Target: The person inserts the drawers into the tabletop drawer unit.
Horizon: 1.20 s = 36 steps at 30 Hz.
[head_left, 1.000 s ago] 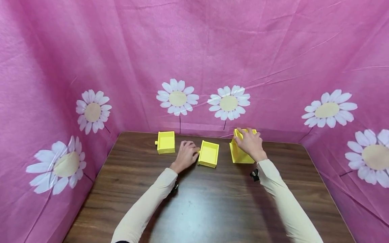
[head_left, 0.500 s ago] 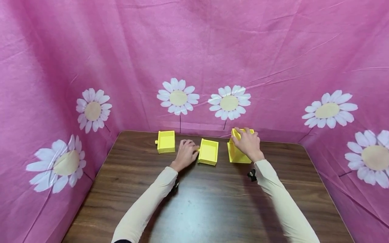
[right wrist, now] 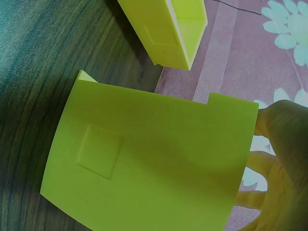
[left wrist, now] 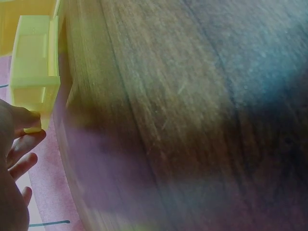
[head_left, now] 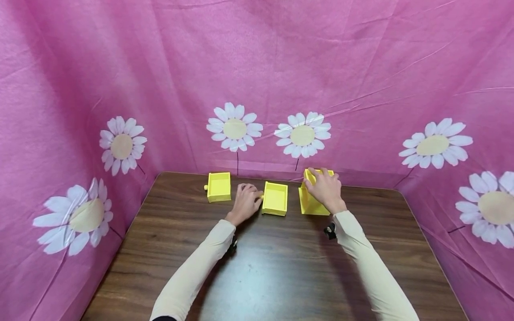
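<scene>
Thumb and finger of my left hand [head_left: 246,204] pinch the small round knob [left wrist: 33,129] of a yellow drawer [head_left: 275,199]. That drawer stands upright at the middle back of the table, its open top up. To its right is a yellow drawer housing [head_left: 311,207], gripped from above by my right hand [head_left: 326,189] with fingers over its top edge. A narrow gap separates housing and drawer. In the right wrist view the flat side of the housing, with a raised square, fills the middle, and the drawer's end [right wrist: 166,36] faces it.
A second yellow drawer [head_left: 219,187] with its knob [head_left: 206,187] pointing left sits left of my left hand. The wooden table [head_left: 257,267] ends at the back against a pink cloth [head_left: 257,67] printed with white daisies.
My right hand and the housing have shifted slightly left, toward the drawer. The drawer in my left hand has turned a little straighter. The second drawer stays put.
</scene>
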### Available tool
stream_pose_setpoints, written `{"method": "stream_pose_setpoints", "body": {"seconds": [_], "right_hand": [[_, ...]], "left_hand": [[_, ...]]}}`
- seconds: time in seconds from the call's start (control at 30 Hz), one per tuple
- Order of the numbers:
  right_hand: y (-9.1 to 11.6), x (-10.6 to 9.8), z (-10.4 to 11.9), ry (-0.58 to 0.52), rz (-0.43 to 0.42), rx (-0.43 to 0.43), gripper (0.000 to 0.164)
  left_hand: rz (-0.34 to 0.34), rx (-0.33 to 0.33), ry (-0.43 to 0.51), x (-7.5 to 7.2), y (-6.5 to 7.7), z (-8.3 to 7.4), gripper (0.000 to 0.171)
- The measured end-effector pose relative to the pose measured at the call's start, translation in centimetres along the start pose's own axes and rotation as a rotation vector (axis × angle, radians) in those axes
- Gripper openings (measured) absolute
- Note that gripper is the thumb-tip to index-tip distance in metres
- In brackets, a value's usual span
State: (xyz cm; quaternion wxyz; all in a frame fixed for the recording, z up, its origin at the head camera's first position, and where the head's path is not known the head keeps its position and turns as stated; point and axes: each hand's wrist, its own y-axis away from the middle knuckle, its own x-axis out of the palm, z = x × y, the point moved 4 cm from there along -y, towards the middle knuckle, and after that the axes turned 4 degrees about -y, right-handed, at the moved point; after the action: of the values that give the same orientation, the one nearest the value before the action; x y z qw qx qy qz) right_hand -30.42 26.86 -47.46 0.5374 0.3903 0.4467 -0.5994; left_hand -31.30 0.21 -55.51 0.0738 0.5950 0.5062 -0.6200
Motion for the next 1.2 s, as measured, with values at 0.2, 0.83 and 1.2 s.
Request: {"method": "stream_pose_setpoints", "body": {"seconds": [0.2,0.83,1.2], "right_hand": [[0.0,0.2,-0.1,0.006,0.006,0.013,0.058],[0.0,0.2,1.3,0.019,0.006,0.002,0.058],[-0.1,0.7,1.9,-0.003,0.017,0.010,0.059]], "left_hand": [[-0.006,-0.007,-0.008,0.1,0.0,0.0,0.016],[0.007,-0.061,0.012,0.6,-0.5,-0.4,0.015],[0.001,-0.059,0.029,0.8,-0.8,-0.7,0.016]]}}
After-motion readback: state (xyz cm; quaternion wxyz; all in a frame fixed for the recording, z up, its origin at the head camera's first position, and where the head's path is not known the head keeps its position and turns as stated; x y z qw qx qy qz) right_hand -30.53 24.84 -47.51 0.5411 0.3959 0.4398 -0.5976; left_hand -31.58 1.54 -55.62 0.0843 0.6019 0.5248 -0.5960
